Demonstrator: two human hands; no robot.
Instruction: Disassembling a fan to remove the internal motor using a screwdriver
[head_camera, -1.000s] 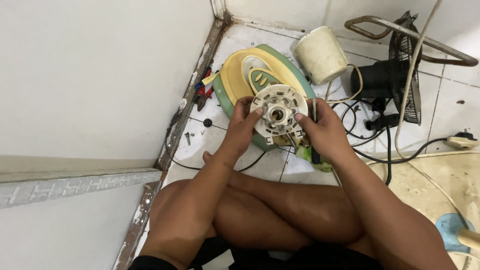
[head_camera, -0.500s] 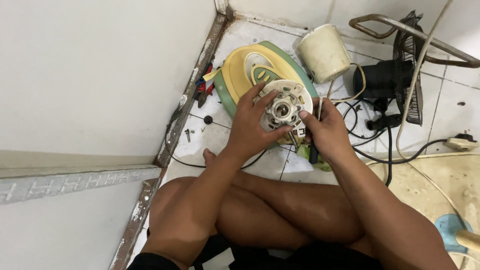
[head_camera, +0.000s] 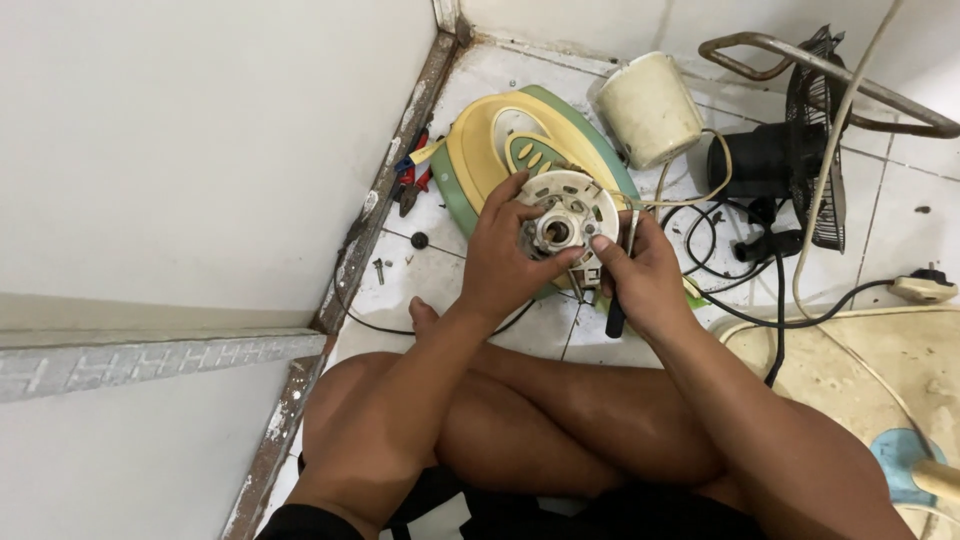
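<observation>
With left hand (head_camera: 505, 262) gripping motor plate (head_camera: 568, 222) and right hand (head_camera: 640, 280) clutching screwdriver (head_camera: 616, 312): tip slip, likely nicked wires (head_camera: 700, 225).

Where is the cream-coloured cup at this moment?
In the head view, the cream-coloured cup lies tilted on the tiled floor at upper centre, just right of the yellow-green fan base and left of the black fan motor.

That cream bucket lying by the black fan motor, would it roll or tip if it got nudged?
The cream bucket lies on its side on the tile floor, so it cannot tip further. Being round and tapered, it would probably roll in a curve rather than straight. It looks like thin plastic, so likely light, and the black fan motor beside it might stop it.
</observation>
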